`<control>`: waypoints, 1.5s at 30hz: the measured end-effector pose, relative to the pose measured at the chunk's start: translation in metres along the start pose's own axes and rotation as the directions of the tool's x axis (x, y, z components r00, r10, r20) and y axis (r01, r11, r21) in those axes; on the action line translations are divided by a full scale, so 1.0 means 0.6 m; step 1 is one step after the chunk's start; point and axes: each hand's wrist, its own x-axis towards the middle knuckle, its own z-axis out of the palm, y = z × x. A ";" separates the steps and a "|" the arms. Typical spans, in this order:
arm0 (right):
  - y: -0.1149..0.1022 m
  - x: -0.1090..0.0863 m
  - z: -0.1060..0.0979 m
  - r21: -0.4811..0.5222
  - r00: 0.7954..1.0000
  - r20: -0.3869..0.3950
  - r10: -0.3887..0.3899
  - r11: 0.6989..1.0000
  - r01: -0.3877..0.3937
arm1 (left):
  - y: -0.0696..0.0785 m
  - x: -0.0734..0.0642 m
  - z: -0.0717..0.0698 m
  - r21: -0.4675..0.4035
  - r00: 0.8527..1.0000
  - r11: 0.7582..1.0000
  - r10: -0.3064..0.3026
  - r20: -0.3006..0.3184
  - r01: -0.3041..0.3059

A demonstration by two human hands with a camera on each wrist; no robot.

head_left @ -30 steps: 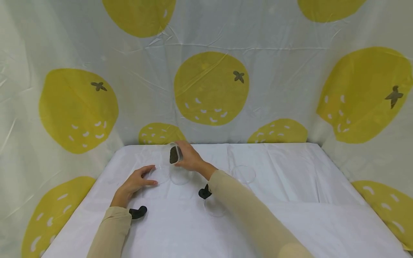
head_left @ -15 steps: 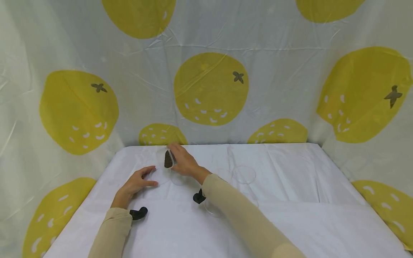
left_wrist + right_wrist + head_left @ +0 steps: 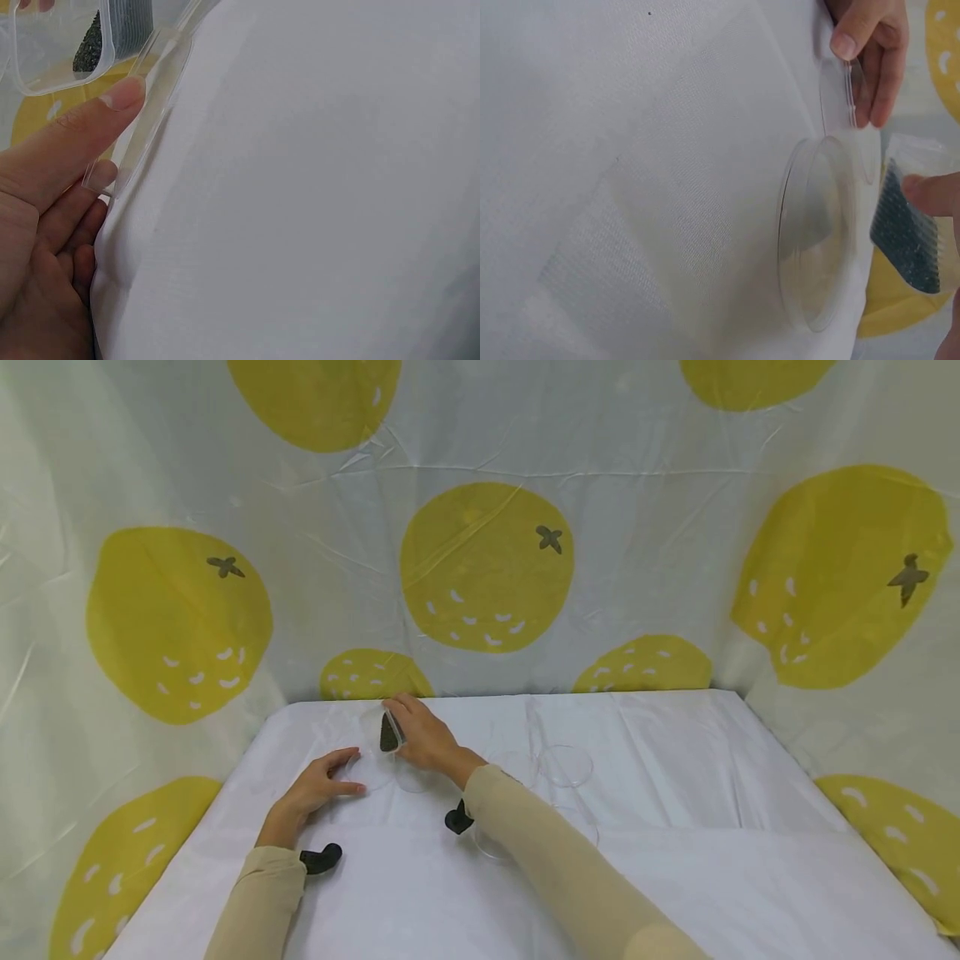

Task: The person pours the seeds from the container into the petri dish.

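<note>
Clear tub (image 3: 391,732), dark grains (image 3: 904,232), tilted | right hand (image 3: 424,737) grips it | left hand (image 3: 313,783) pinches dish (image 3: 372,768)

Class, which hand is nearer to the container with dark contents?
Right. The right hand grips the tilted container; the left hand is apart from it, lower left in the head view, holding a clear dish.

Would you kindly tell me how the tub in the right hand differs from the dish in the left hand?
The tub holds dark grains; I see none in the dish. The tub is boxy, while the dish is round and shallow. The right hand holds the tub tipped; the left hand holds the dish nearly flat. Both look clear.
</note>
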 end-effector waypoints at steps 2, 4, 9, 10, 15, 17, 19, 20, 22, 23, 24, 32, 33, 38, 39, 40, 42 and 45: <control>-0.001 0.000 -0.001 0.002 1.000 -0.003 -0.008 1.000 0.008 | 0.000 -0.001 0.000 0.002 1.000 1.000 -0.007 -0.004 0.007; -0.002 0.000 -0.001 0.003 1.000 -0.003 -0.020 1.000 0.020 | -0.001 -0.002 0.000 0.005 1.000 1.000 -0.009 -0.005 0.009; -0.004 0.003 0.001 -0.014 0.999 0.005 -0.035 0.999 0.035 | -0.001 -0.003 0.000 0.010 1.000 1.000 0.003 -0.009 -0.003; -0.004 0.003 0.001 -0.019 0.999 0.008 -0.032 0.999 0.032 | 0.000 -0.003 0.000 0.011 1.000 1.000 0.009 -0.007 -0.009; -0.002 0.004 0.003 -0.033 1.000 0.015 -0.019 0.999 0.019 | 0.002 -0.002 0.001 0.014 1.000 1.000 0.023 -0.003 -0.023; -0.002 0.003 0.003 -0.035 1.000 0.013 -0.018 0.999 0.019 | 0.003 -0.002 0.001 0.014 1.000 1.000 0.015 -0.003 -0.014; -0.003 0.003 0.003 -0.036 1.000 0.008 -0.019 0.999 0.019 | 0.005 -0.002 0.002 0.009 1.000 1.000 0.004 -0.005 -0.004; -0.003 0.003 0.002 -0.039 1.000 0.004 -0.019 0.999 0.019 | 0.006 -0.002 0.003 0.014 1.000 1.000 0.003 -0.004 -0.003; -0.003 0.002 0.002 -0.043 1.000 0.000 -0.020 0.999 0.020 | 0.008 -0.003 0.004 0.014 1.000 1.000 0.001 -0.003 -0.001; -0.003 0.002 0.002 -0.043 1.000 -0.002 -0.021 0.999 0.021 | 0.009 -0.002 0.004 0.011 1.000 1.000 -0.003 -0.007 0.003; -0.004 0.002 0.002 -0.045 1.000 -0.001 -0.023 0.999 0.023 | 0.010 -0.002 0.004 0.014 1.000 1.000 0.000 -0.005 0.000; -0.006 0.004 0.004 -0.071 0.999 -0.004 -0.038 0.997 0.038 | 0.003 0.001 0.003 0.013 1.000 1.000 0.012 -0.010 -0.012; -0.006 0.005 0.004 -0.077 0.999 -0.005 -0.040 0.996 0.040 | 0.002 0.002 0.003 0.010 1.000 1.000 0.013 -0.012 -0.013; -0.005 0.006 0.004 -0.098 0.998 -0.013 -0.054 0.994 0.053 | 0.000 0.003 0.004 -0.006 1.000 1.000 0.019 -0.012 -0.019; -0.005 0.006 0.004 -0.102 0.998 -0.015 -0.058 0.993 0.056 | 0.001 0.002 0.004 -0.005 1.000 1.000 0.018 -0.011 -0.018; -0.005 0.006 0.004 -0.105 0.998 -0.018 -0.061 0.993 0.059 | 0.002 0.002 0.003 -0.002 1.000 1.000 0.018 -0.010 -0.018; -0.005 0.006 0.004 -0.109 0.997 -0.023 -0.067 0.992 0.064 | 0.004 0.000 0.004 -0.002 1.000 1.000 0.013 -0.010 -0.013; -0.005 0.006 0.004 -0.120 0.997 -0.020 -0.076 0.990 0.073 | 0.007 -0.002 0.005 0.002 1.000 1.000 0.008 -0.006 -0.008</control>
